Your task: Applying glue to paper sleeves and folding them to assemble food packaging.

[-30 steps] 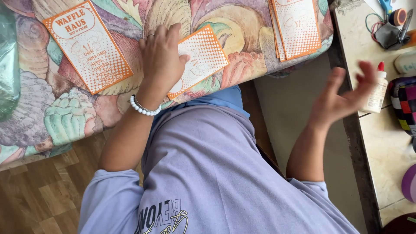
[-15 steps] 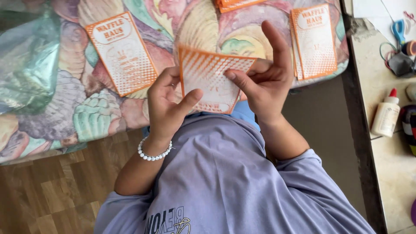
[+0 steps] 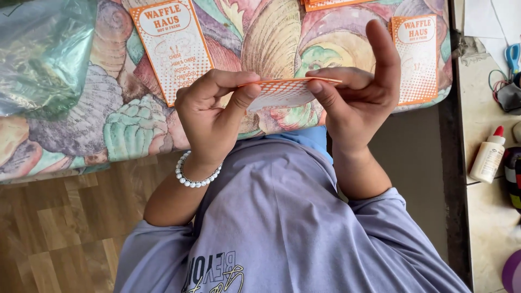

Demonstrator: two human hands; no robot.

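- So both hands have the orange-and-white card up in the middle of the frame, a bit above centre, lifted off the cushion and tipped almost flat, so you mostly see its thin edge plus a sliver of the dotted face.
- Long axis of the card runs left to right across the picture, barely tilted. One end points at the left hand, the other at the right.
- Left hand, left of centre: fingers curled, thumb and forefinger pinching the left end of the card. White bead bracelet on that wrist.
- Right hand, right of centre: thumb under and a finger along the top, pinching the right end. One finger sticks straight up toward the top of the frame, not touching the card.
- Behind the hands is a seashell-print cushion filling the upper part of the frame.
- Two more cards of the same kind lie flat on it: one upper left, standing tall with a slight tilt, one upper right, also tall-ways. They're apart from the held one.
- Crinkly clear plastic bag in the top left corner.
- Right edge: a counter with a white glue bottle with a red cap and blue-handled scissors higher up.
- Lavender T-shirt fills the bottom, wood floor lower left.
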